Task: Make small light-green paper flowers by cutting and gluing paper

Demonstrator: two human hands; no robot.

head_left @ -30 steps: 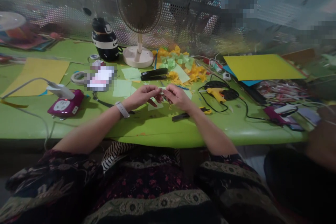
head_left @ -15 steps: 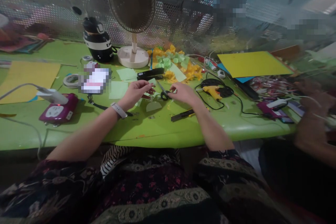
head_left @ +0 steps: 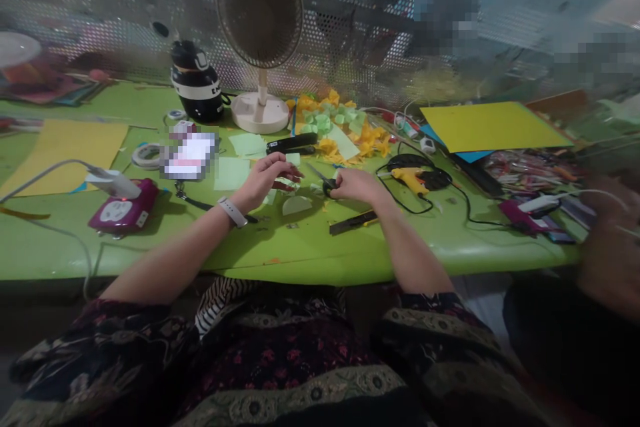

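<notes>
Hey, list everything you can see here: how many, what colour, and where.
Scissors: one, dark-handled, at right hand
Half-round paper: one, pale green, between hands
Paper flowers: many, orange and green, behind hands
Stapler: one, black, beside flowers
Cutter: one, black and yellow, front centre
Glue gun: one, yellow, right
Fan: one, pale, back
Bottle: one, black and white, left of fan
Power sockets: two, magenta, left and right
Table: one, green, underneath
Smaller clutter: too blurred to count
Left hand: one, bare, centre
Right hand: one, bare, right of centre
</notes>
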